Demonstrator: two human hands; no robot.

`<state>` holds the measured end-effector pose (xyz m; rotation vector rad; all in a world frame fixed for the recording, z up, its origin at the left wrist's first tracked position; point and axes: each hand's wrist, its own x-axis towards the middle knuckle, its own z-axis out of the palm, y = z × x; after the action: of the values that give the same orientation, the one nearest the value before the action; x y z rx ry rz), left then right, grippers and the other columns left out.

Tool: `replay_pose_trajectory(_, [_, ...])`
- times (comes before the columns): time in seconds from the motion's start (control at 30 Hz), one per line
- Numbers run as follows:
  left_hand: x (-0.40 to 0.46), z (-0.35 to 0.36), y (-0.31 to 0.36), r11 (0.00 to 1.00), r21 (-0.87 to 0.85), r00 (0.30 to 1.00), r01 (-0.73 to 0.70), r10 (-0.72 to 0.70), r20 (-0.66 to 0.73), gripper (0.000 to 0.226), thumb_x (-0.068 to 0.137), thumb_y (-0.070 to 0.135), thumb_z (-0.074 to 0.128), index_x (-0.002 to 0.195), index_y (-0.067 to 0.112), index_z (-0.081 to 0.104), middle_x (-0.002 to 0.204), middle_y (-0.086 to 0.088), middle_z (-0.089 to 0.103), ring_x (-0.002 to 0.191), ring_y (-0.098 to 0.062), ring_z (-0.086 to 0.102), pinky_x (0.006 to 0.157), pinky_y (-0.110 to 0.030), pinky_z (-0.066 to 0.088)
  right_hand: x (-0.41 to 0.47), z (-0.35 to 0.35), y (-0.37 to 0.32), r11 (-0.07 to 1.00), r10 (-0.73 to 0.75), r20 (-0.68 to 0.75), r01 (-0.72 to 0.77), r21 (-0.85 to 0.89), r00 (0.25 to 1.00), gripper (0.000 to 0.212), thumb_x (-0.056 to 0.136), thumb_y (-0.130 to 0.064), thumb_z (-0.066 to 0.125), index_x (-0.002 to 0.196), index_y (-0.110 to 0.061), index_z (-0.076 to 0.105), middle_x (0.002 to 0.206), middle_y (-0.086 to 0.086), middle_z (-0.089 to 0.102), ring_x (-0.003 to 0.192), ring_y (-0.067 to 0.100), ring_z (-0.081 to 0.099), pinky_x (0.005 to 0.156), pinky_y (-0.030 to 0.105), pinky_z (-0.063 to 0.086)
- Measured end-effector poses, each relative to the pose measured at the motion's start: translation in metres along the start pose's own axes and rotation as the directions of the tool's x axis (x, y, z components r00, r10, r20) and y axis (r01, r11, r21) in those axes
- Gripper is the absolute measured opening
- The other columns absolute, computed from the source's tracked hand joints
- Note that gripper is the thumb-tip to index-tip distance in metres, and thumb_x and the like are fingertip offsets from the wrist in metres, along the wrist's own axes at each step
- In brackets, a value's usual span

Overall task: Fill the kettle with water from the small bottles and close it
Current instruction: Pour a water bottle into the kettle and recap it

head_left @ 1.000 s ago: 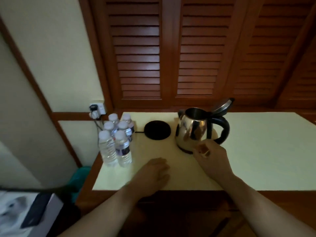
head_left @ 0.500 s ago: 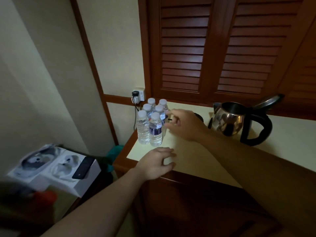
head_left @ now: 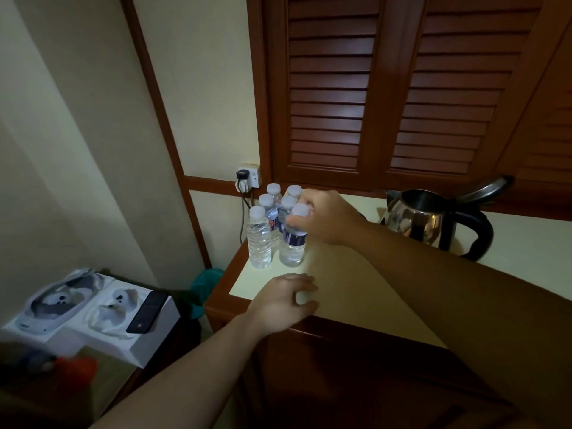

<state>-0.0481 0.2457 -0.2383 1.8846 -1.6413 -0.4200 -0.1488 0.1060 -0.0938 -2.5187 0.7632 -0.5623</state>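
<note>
Right hand [head_left: 325, 216] reaches across to the cluster of small water bottles [head_left: 272, 212] at the left end of the counter [head_left: 356, 274]. Fingers curled round the neck and shoulder of the front right bottle [head_left: 292, 243], just under its white cap [head_left: 301, 209]; bottle upright, whether its base is on the counter or just off it cannot be told. The other five bottles stand upright close together beside and behind it, caps on. Left hand [head_left: 283, 300] rests at the front edge of the counter, fingers loosely bent, holding nothing. Kettle [head_left: 433, 221] sits on the counter to the right, well apart from the bottles, lid [head_left: 486, 187] flipped up, black handle [head_left: 476, 233] facing right. Wall socket [head_left: 249, 176] with a plug sits behind the bottles.
</note>
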Motion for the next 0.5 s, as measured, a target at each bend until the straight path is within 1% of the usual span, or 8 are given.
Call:
replay_pose_trajectory(0.03, [0.001, 0.000, 0.000, 0.998, -0.061, 0.999, 0.031, -0.032, -0.015, 0.030, 0.083, 0.040, 0.080, 0.110, 0.028, 0.078, 0.130, 0.015, 0.069, 0.115, 0.004, 0.061, 0.097, -0.020, 0.048, -0.004, -0.005, 0.005, 1.000, 0.002, -0.035, -0.002, -0.004, 0.999, 0.031, 0.083, -0.053, 0.071, 0.086, -0.028, 0.053, 0.091, 0.000, 0.061, 0.080, 0.022, 0.058, 0.063, 0.035, 0.044])
replay_pose_trajectory(0.1, [0.004, 0.000, 0.003, 0.978, -0.190, 0.990, 0.086, -0.105, -0.091, 0.020, 0.077, 0.037, 0.086, 0.088, 0.025, 0.074, 0.106, 0.013, 0.073, 0.086, 0.004, 0.064, 0.076, -0.021, 0.048, -0.012, -0.012, 0.016, 1.000, 0.003, -0.098, -0.001, 0.019, 0.995, 0.035, 0.081, -0.059, 0.072, 0.081, -0.032, 0.049, 0.090, -0.001, 0.058, 0.077, 0.021, 0.057, 0.061, 0.035, 0.044])
replay_pose_trajectory(0.17, [0.011, 0.000, 0.006, 0.939, -0.315, 0.962, 0.137, -0.202, -0.182, 0.037, 0.071, 0.038, 0.091, 0.083, 0.022, 0.061, 0.087, 0.010, 0.069, 0.071, -0.002, 0.061, 0.068, -0.024, 0.048, -0.019, -0.018, 0.025, 0.998, -0.007, -0.160, 0.016, 0.055, 0.987, 0.040, 0.080, -0.059, 0.075, 0.076, -0.034, 0.045, 0.086, 0.001, 0.055, 0.071, 0.018, 0.055, 0.058, 0.030, 0.039])
replay_pose_trajectory(0.23, [0.023, -0.005, 0.015, 0.916, -0.366, 0.941, 0.165, -0.258, -0.221, 0.056, 0.063, 0.046, 0.094, 0.094, 0.025, 0.052, 0.087, 0.006, 0.065, 0.074, -0.007, 0.061, 0.070, -0.027, 0.052, -0.022, -0.026, 0.029, 0.997, -0.003, -0.198, 0.018, 0.074, 0.980, 0.039, 0.082, -0.050, 0.079, 0.075, -0.029, 0.047, 0.082, 0.002, 0.056, 0.066, 0.016, 0.053, 0.056, 0.027, 0.039])
replay_pose_trajectory(0.33, [0.045, -0.016, 0.040, 0.936, -0.344, 0.952, 0.069, -0.165, -0.258, 0.084, 0.057, 0.056, 0.094, 0.124, 0.033, 0.049, 0.110, 0.014, 0.063, 0.097, -0.003, 0.062, 0.080, -0.027, 0.055, -0.022, -0.042, 0.024, 0.999, -0.005, -0.189, 0.014, 0.048, 0.982, 0.031, 0.083, -0.041, 0.077, 0.079, -0.019, 0.056, 0.084, 0.000, 0.057, 0.068, 0.015, 0.054, 0.057, 0.030, 0.043])
replay_pose_trajectory(0.37, [0.052, -0.019, 0.048, 0.942, -0.335, 0.956, 0.016, -0.113, -0.272, 0.084, 0.060, 0.054, 0.094, 0.129, 0.032, 0.050, 0.116, 0.015, 0.064, 0.102, -0.003, 0.062, 0.082, -0.027, 0.055, -0.021, -0.048, 0.021, 1.000, -0.015, -0.172, 0.020, 0.023, 0.985, 0.029, 0.083, -0.040, 0.077, 0.081, -0.017, 0.059, 0.086, 0.000, 0.058, 0.071, 0.016, 0.054, 0.058, 0.030, 0.043])
replay_pose_trajectory(0.4, [0.059, -0.023, 0.056, 0.947, -0.321, 0.955, -0.029, -0.069, -0.290, 0.077, 0.066, 0.049, 0.092, 0.128, 0.029, 0.052, 0.117, 0.014, 0.066, 0.102, -0.003, 0.064, 0.082, -0.028, 0.056, -0.020, -0.054, 0.018, 1.000, -0.023, -0.148, 0.023, -0.001, 0.989, 0.029, 0.083, -0.039, 0.078, 0.083, -0.015, 0.061, 0.087, 0.000, 0.059, 0.073, 0.016, 0.054, 0.059, 0.030, 0.044])
replay_pose_trajectory(0.5, [0.074, -0.027, 0.067, 0.944, -0.316, 0.942, -0.091, -0.021, -0.334, 0.056, 0.075, 0.044, 0.086, 0.121, 0.027, 0.060, 0.108, 0.010, 0.072, 0.096, -0.004, 0.068, 0.082, -0.039, 0.059, -0.019, -0.070, 0.015, 0.997, -0.041, -0.116, 0.033, -0.072, 0.992, 0.039, 0.085, -0.048, 0.078, 0.084, -0.013, 0.062, 0.085, -0.002, 0.060, 0.073, 0.015, 0.054, 0.059, 0.029, 0.045])
